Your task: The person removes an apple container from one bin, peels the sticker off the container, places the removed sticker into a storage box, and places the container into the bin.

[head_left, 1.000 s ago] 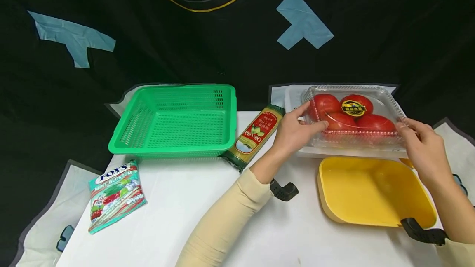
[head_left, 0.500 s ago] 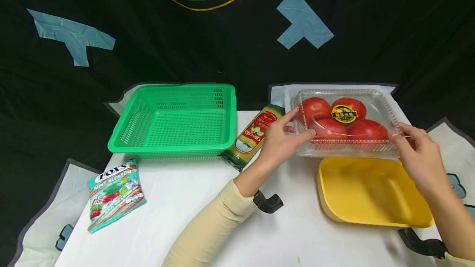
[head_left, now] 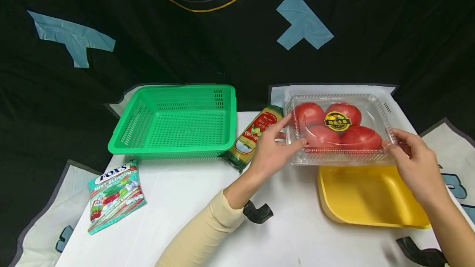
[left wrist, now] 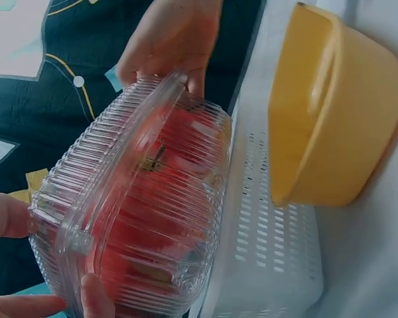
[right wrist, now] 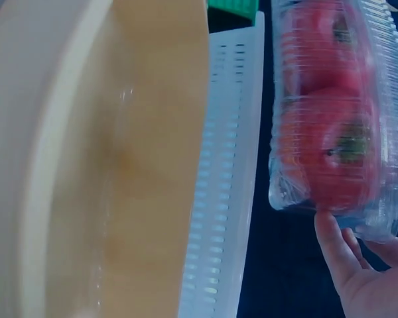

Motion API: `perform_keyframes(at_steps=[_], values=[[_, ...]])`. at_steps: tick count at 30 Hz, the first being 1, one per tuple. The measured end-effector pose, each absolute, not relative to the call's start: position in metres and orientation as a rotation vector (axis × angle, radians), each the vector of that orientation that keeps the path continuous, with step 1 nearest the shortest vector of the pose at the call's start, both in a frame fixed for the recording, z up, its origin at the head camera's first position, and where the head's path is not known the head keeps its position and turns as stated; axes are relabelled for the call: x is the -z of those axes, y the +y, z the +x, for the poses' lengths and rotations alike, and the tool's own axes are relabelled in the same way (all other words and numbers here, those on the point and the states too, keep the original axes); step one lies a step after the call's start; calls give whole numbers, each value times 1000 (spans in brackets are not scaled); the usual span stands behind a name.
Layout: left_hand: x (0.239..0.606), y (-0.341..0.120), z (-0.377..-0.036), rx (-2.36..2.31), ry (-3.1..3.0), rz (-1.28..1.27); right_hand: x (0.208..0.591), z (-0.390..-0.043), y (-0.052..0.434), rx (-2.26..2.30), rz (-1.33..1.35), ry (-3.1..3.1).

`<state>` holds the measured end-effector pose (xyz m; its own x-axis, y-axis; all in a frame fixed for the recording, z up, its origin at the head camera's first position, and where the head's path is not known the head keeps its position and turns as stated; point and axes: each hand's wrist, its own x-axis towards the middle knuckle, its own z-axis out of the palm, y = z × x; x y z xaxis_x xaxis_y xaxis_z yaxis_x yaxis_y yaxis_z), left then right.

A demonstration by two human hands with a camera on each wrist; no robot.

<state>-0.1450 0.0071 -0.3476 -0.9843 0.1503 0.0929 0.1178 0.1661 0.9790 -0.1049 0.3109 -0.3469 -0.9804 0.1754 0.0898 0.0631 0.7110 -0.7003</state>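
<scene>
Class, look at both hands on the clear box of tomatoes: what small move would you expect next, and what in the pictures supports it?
Probably carry the tomato box a little further toward the person. The left hand and right hand grip its two ends, it hangs clear of the white tray, and the yellow bowl sits open just below its near edge.

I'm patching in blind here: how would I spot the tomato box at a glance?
Start at the white table and go to its far right, just beyond the yellow tub. The tomato box is held there between the left hand and right hand. It alone is clear, ribbed plastic showing red tomatoes and a round label.
</scene>
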Motion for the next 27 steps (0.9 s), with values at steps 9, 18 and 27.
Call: perform_keyframes(at_steps=[9,18,27], values=[[353,-5,-132,-1963,2425,406,349,-95,303,-1207,-165,-2688],[357,-18,-120,-2006,2379,437,350,-86,294,-1234,-113,-2703],[363,-34,-109,-2013,2351,428,354,-78,283,-1211,-6,-2710]])
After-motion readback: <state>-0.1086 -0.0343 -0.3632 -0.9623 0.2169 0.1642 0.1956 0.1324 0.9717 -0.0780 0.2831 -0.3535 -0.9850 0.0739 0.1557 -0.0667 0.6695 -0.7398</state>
